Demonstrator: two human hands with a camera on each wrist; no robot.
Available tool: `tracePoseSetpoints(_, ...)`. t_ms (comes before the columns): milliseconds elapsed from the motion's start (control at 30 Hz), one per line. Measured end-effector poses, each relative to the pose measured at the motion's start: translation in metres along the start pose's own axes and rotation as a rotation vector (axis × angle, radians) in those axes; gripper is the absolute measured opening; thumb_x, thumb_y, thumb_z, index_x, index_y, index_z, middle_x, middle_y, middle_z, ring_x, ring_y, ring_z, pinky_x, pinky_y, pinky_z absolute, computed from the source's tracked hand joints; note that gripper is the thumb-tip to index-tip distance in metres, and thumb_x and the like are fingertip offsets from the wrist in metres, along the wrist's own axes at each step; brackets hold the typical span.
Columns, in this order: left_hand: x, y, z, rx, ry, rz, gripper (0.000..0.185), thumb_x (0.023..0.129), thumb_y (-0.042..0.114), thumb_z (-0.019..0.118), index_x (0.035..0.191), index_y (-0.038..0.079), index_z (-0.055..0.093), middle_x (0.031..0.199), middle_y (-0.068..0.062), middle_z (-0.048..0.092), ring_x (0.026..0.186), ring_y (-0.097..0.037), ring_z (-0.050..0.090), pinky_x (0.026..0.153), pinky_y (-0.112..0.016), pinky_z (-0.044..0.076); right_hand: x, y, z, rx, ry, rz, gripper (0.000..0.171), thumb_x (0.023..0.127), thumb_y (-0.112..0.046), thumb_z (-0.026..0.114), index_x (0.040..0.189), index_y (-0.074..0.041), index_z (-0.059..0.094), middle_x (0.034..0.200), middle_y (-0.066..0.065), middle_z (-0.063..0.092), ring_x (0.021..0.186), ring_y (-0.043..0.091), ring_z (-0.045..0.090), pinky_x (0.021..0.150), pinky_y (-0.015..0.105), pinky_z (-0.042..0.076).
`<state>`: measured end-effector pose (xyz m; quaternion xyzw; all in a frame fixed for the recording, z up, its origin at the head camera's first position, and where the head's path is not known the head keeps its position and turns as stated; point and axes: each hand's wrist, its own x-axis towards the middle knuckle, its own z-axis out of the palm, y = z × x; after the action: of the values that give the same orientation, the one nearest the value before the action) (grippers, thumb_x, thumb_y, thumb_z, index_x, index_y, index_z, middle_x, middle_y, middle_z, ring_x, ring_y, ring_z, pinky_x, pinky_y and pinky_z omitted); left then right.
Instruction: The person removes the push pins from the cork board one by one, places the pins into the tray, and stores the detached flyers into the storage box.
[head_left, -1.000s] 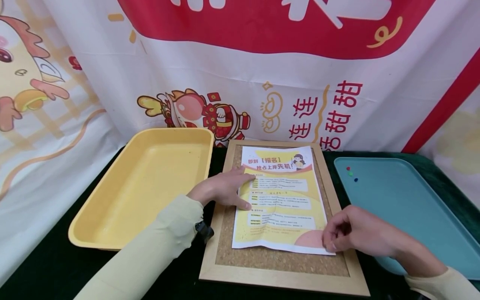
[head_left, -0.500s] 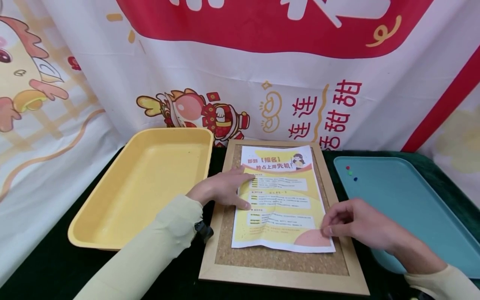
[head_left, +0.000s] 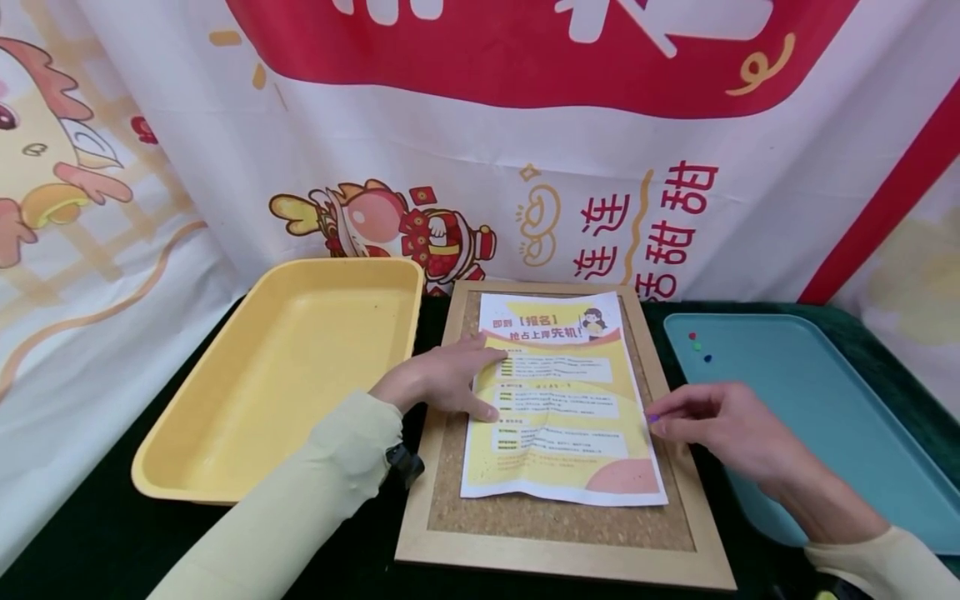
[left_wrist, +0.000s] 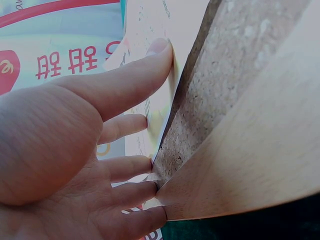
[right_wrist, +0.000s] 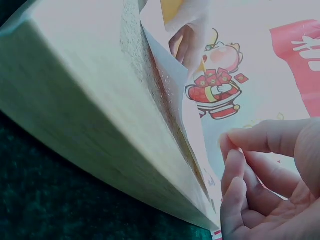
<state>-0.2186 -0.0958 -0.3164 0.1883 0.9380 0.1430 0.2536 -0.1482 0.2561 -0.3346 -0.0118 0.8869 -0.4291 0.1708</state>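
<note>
A yellow and white printed flyer lies on a wood-framed cork board. My left hand is spread over the flyer's left edge, thumb and fingertips pressing the paper, as the left wrist view also shows. At the flyer's right edge, my right hand pinches a small purple pushpin between thumb and index finger. In the right wrist view that pin is hidden behind the fingertips. The flyer's lower edge is slightly wavy, and a corner of the paper lifts off the cork there.
An empty yellow tray stands left of the board. To the right, a blue tray holds several small coloured pins near its far left corner. A dark green cloth covers the table, and a printed white curtain hangs behind.
My right hand has moved up along the flyer's right edge, away from the lower right corner, and the purple pushpin now shows at its fingertips. My left hand stays in place.
</note>
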Motion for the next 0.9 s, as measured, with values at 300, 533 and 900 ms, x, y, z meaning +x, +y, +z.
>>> tracePoseSetpoints(300,0.000,-0.001,0.000,0.001,0.009,0.011,0.087,0.096,0.042,0.078,0.168,0.023,0.033,0.181,-0.007,0.006,0.169,-0.031,0.003,0.136,-0.055,0.012,0.004,0.004,-0.004,0.027,0.109,0.031,0.044,0.103,-0.040,0.071,0.136,-0.010,0.073,0.144,0.017,0.066,0.122,0.027,0.049,0.085,0.030,0.052)
tracePoseSetpoints(533,0.002,0.003,0.002,0.002,0.005,0.010,0.087,0.096,0.042,0.079,0.168,0.024,0.033,0.181,-0.007,0.007,0.169,-0.032,0.002,0.136,-0.055,0.012,0.003,0.012,-0.013,0.053,0.104,0.070,0.051,0.103,-0.045,0.070,0.140,-0.010,0.070,0.151,0.020,0.060,0.131,0.031,0.045,0.087,0.029,0.052)
tracePoseSetpoints(900,-0.001,0.000,0.001,0.008,0.009,-0.001,0.087,0.096,0.042,0.078,0.168,0.023,0.033,0.181,-0.007,0.007,0.169,-0.030,0.003,0.136,-0.053,0.012,0.010,0.017,-0.025,0.067,0.134,0.112,0.056,0.104,-0.049,0.065,0.146,-0.012,0.065,0.158,0.019,0.055,0.133,0.031,0.047,0.090,0.036,0.051)
